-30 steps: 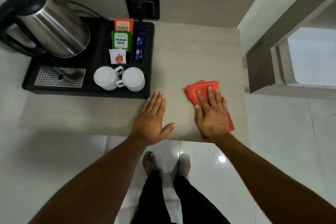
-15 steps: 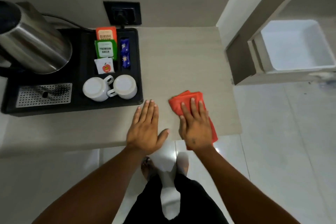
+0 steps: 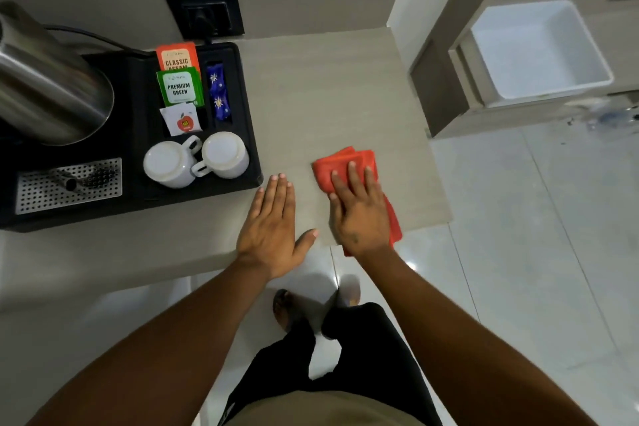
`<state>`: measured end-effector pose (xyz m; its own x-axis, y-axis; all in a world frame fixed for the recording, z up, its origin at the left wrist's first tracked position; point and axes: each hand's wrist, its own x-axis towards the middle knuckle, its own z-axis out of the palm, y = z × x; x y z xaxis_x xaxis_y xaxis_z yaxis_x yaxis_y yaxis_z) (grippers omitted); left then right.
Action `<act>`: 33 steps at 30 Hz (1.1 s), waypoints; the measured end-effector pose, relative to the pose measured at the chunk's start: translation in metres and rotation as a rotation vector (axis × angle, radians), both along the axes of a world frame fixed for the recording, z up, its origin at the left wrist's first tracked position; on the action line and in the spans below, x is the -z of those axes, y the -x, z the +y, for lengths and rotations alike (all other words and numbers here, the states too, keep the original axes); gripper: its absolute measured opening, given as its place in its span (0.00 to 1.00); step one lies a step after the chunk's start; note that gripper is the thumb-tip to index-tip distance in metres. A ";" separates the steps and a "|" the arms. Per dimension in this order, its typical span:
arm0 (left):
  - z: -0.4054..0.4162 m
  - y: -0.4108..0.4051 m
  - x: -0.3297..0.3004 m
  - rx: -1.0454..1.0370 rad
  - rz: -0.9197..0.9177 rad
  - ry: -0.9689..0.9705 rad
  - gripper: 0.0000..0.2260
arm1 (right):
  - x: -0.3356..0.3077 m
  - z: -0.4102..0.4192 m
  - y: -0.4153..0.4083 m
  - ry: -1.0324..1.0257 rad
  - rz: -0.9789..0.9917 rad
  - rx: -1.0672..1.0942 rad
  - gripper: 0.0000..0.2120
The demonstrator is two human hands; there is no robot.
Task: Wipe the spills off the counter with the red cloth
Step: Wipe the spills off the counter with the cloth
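A folded red cloth (image 3: 345, 162) lies on the beige counter (image 3: 328, 90) near its front right corner, one end hanging over the front edge. My right hand (image 3: 359, 211) presses flat on the cloth, fingers spread over it. My left hand (image 3: 273, 228) rests palm down on the counter just left of it, fingers together, holding nothing. I cannot make out any spill on the counter surface.
A black tray (image 3: 249, 135) at the left holds a steel kettle (image 3: 52, 90), two upturned white cups (image 3: 193, 159), tea sachets (image 3: 178, 79) and a metal drip grid (image 3: 69, 183). A wall socket (image 3: 204, 14) sits behind. A white bin (image 3: 539, 52) stands at the right.
The view has shifted, so the counter sits further left in frame. My right hand and the cloth stay near the front right corner; my left hand remains flat beside them.
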<state>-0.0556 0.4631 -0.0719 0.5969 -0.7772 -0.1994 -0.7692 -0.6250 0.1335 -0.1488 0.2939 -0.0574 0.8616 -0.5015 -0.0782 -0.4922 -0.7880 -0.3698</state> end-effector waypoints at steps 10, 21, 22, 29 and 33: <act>-0.008 -0.013 0.002 0.028 0.053 -0.008 0.46 | 0.003 -0.135 -0.027 0.010 0.098 0.231 0.23; -0.012 -0.017 0.001 0.022 0.054 0.164 0.46 | -0.013 -0.174 -0.147 0.065 0.105 0.157 0.25; -0.013 -0.016 0.001 0.021 0.058 0.173 0.46 | -0.013 -0.176 -0.162 0.063 0.099 0.137 0.26; -0.012 -0.020 0.002 -0.009 0.067 0.143 0.47 | -0.001 -0.121 -0.214 0.020 0.084 -0.120 0.27; -0.012 -0.019 0.000 -0.016 0.077 0.162 0.48 | 0.002 -0.042 -0.156 0.030 0.029 -0.229 0.26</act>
<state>-0.0361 0.4514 -0.0716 0.5974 -0.7932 -0.1183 -0.7428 -0.6029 0.2912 0.0067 0.2515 -0.0591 0.9507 -0.2960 -0.0926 -0.3097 -0.8905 -0.3332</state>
